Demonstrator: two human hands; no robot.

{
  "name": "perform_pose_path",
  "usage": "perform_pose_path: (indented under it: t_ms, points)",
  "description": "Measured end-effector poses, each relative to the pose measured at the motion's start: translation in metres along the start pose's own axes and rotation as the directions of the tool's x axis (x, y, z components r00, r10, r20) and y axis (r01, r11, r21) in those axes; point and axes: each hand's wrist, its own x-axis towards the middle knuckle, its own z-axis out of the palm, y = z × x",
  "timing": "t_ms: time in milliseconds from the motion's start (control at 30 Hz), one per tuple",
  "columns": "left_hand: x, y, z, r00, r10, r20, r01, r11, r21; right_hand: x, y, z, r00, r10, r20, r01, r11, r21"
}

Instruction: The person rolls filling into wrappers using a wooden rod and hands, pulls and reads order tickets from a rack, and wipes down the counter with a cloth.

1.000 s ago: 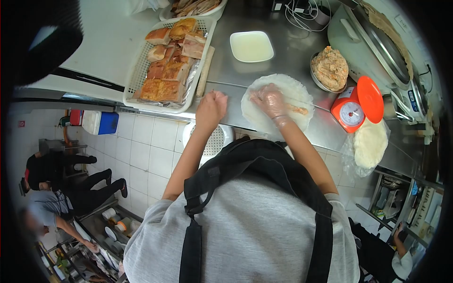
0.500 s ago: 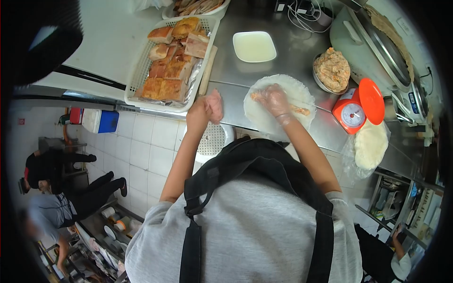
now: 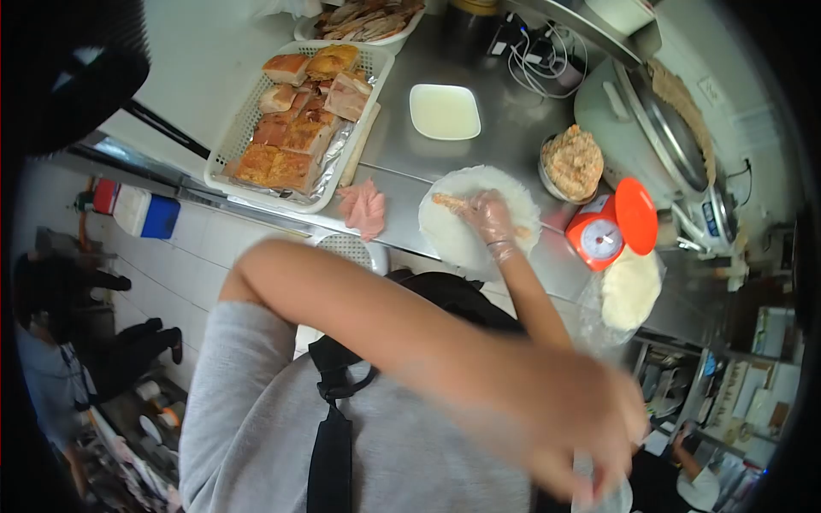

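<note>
My right hand (image 3: pixel 490 218), in a clear plastic glove, is over a round white wrapper (image 3: pixel 445 231) on the steel counter. Its fingers are bent together on a strip of orange-flecked filling (image 3: pixel 451 203), which shows on either side of the hand. My left hand (image 3: pixel 590 427), bare and smeared by motion, is across my body at the lower right. Its fingers are too blurred to read, and a translucent round item (image 3: pixel 611 492) lies just beneath it. A crumpled pink cloth (image 3: pixel 363 209) lies at the counter's front edge, left of the wrapper.
A basket (image 3: pixel 321 203) of roasted meat is at the left, beside a rolling pin (image 3: pixel 360 152). Behind the wrapper is a white dish (image 3: pixel 445 112). To the right are a filling bowl (image 3: pixel 572 162), a red scale (image 3: pixel 596 231) and bagged white wrappers (image 3: pixel 631 291). Other people stand at both sides.
My left hand has let go of the pink cloth and swung across my body to the lower right. The view has shifted, and my right hand is farther right along the filling strip.
</note>
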Motion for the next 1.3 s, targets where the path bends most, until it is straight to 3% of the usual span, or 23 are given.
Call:
perform_pose_path:
  t_ms: [100, 167, 267, 367, 433, 533, 633, 700, 833, 900, 967, 1000, 1067, 1133, 1167, 1233, 1300]
  points:
    - [0.07, 0.001, 0.061, 0.905, 0.241, 0.35, -0.329, 0.919, 0.219, 0.002, -0.015, -0.013, 0.998, -0.046, 0.04, 0.051, 0.989, -0.14]
    - [0.084, 0.002, 0.104, 0.969, 0.127, 0.214, -0.161, 0.975, 0.152, -0.002, -0.015, -0.018, 0.996, -0.075, -0.051, 0.069, 0.992, -0.104]
    - [0.09, -0.004, 0.113, 0.925, 0.328, 0.192, -0.35, 0.932, 0.093, -0.008, -0.012, -0.022, 0.995, -0.074, -0.063, 0.068, 0.993, -0.098]
    - [0.098, 0.005, 0.111, 0.879, 0.359, 0.314, -0.428, 0.884, 0.187, -0.01, -0.009, -0.032, 1.0, -0.019, 0.022, 0.02, 0.998, -0.064]
    - [0.1, 0.006, 0.11, 0.892, 0.33, 0.308, -0.392, 0.905, 0.163, -0.009, -0.001, -0.027, 0.997, -0.027, 0.077, 0.032, 0.998, -0.059]
    - [0.098, 0.003, 0.106, 0.916, 0.277, 0.291, -0.322, 0.939, 0.121, -0.003, 0.003, -0.027, 0.979, -0.158, 0.13, 0.18, 0.967, -0.182]
    - [0.092, -0.002, 0.099, 0.933, 0.22, 0.283, -0.244, 0.968, 0.05, -0.01, -0.004, -0.043, 0.992, -0.082, 0.1, 0.095, 0.986, -0.136]
    - [0.084, -0.006, 0.088, 0.94, 0.172, 0.296, -0.172, 0.985, -0.029, -0.03, 0.036, -0.011, 0.997, 0.003, 0.082, 0.0, 0.999, -0.036]
    - [0.061, -0.02, 0.057, 0.947, -0.006, 0.321, 0.089, 0.966, -0.242, -0.028, 0.015, -0.015, 0.992, 0.101, 0.081, -0.083, 0.977, -0.194]
    - [0.031, -0.03, 0.028, 0.944, -0.131, 0.303, 0.232, 0.916, -0.326, -0.029, 0.01, -0.02, 0.999, 0.034, 0.032, -0.028, 0.984, -0.179]
    - [-0.012, -0.029, -0.016, 0.958, -0.26, 0.121, 0.278, 0.946, -0.167, -0.029, 0.01, -0.035, 1.0, 0.006, 0.017, -0.003, 0.983, -0.184]
    - [-0.032, -0.024, -0.048, 0.986, -0.149, 0.076, 0.153, 0.987, -0.052, -0.027, 0.005, -0.042, 0.999, 0.008, 0.032, -0.002, 0.984, -0.18]
    - [-0.077, 0.006, -0.088, 0.982, 0.095, 0.164, -0.05, 0.965, -0.256, -0.019, 0.014, -0.043, 1.0, -0.027, 0.007, 0.028, 0.989, -0.147]
    - [-0.084, 0.075, -0.1, 0.913, 0.258, 0.316, -0.226, 0.965, -0.133, -0.027, 0.036, -0.032, 0.994, -0.111, 0.012, 0.111, 0.99, -0.083]
    - [-0.075, 0.101, -0.1, 0.87, 0.299, 0.392, -0.289, 0.954, -0.084, -0.026, 0.036, -0.033, 0.995, -0.049, 0.087, 0.057, 0.994, -0.093]
    - [-0.05, 0.128, -0.094, 0.848, 0.208, 0.488, -0.242, 0.97, 0.007, -0.015, 0.028, -0.044, 0.974, 0.062, 0.218, -0.035, 0.992, -0.124]
    - [-0.02, 0.142, -0.083, 0.821, 0.07, 0.567, -0.154, 0.983, 0.101, -0.023, 0.026, -0.05, 0.996, -0.006, 0.089, 0.01, 0.999, -0.044]
